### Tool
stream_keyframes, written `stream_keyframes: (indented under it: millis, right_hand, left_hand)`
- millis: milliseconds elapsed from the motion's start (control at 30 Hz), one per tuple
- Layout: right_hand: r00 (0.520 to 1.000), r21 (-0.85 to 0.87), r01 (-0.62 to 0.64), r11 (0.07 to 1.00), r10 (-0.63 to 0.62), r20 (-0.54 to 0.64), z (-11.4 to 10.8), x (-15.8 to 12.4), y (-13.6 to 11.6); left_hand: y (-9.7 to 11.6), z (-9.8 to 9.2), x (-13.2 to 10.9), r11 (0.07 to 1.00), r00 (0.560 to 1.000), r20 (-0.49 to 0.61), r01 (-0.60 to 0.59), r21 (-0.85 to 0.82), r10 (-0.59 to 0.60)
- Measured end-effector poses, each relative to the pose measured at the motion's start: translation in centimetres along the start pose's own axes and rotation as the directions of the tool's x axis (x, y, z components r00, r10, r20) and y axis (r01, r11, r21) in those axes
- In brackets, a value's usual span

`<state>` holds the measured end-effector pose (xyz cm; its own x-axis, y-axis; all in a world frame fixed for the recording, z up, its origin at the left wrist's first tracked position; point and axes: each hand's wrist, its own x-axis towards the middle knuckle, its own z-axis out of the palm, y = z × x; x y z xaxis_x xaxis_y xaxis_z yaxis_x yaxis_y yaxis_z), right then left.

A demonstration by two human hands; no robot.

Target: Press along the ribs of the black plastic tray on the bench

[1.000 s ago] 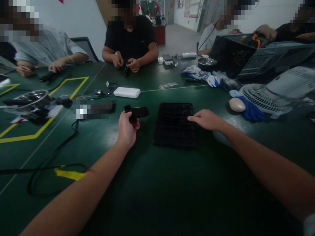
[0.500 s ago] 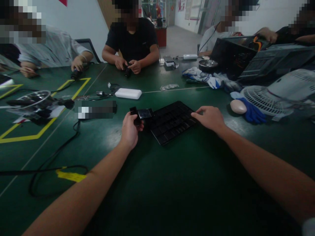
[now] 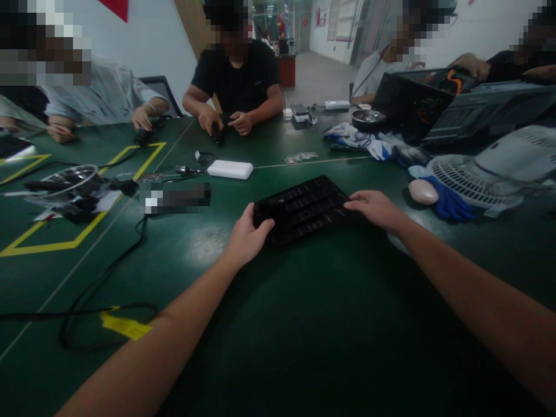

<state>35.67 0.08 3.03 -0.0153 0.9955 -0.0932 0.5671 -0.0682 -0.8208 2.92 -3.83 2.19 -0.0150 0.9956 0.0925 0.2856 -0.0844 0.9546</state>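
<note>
Moved: since half a second ago the left hand (image 3: 248, 236) has come onto the left end of the black tray (image 3: 310, 208); the small black piece it carried now cannot be told apart from the tray.
Tray: slatted or compartmented, set askew over the middle of the surface (image 3: 339, 324), between the two hands; whether it is lifted cannot be told.
Left hand: thumb and fingers partly spread around dark material at the tray's left end; how tight the grip is, and on what exactly, cannot be told.
Right hand (image 3: 376, 209): thumb and fingertips pinched together on the tray's right edge.
Beyond the tray: a white box (image 3: 230, 169) and a crumpled clear wrapper (image 3: 301, 157), towards the far edge of the surface.
Right side: a pale oval object (image 3: 423, 192) beside a blue glove (image 3: 454, 202), with a fan (image 3: 463, 179) just behind.
Left side: a metal bowl (image 3: 82, 174) near yellow tape (image 3: 43, 250); a black cable (image 3: 101, 269) loops nearer.
Far edge: a person in a black T-shirt (image 3: 245, 72), hands over the surface.
</note>
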Motion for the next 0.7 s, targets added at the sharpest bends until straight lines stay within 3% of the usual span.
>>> stream_keyframes:
  millis: [100, 167, 300, 533, 600, 700]
  right_hand:
    - [0.989, 0.269, -0.02, 0.963, -0.022, 0.149, 0.5, -0.5, -0.6]
    - [0.99, 0.336, 0.008, 0.942, -0.055, 0.129, 1.3, -0.9, -1.0]
    - [0.994, 0.382, 0.107, 0.918, -0.106, -0.025, 3.4, -1.4, -1.5]
    - [0.954, 0.304, 0.195, 0.933, -0.109, -0.28, 4.9, -0.5, -1.1]
    - [0.919, 0.28, 0.23, 0.932, -0.113, -0.378, 4.3, -0.3, -1.1]
    - [0.802, 0.103, 0.307, 0.946, -0.199, -0.563, 2.8, -0.5, -1.5]
  left_hand:
    - [-0.1, 0.0, -0.1, 0.984, 0.995, 0.052, -0.097, 0.15, 0.09]
    - [-0.3, 0.0, -0.1, 0.982, 0.994, 0.033, -0.104, 0.156, 0.1]
    - [-0.7, 0.0, 0.1, 0.996, 0.996, -0.041, -0.08, 0.05, 0.082]
    - [-0.5, 0.1, -0.1, 0.989, 0.99, 0.051, -0.134, 0.054, 0.132]
    - [-0.3, 0.2, -0.1, 0.993, 0.993, 0.027, -0.117, 0.033, 0.117]
    - [0.1, 0.3, -0.1, 0.998, 0.997, -0.047, -0.063, -0.019, 0.062]
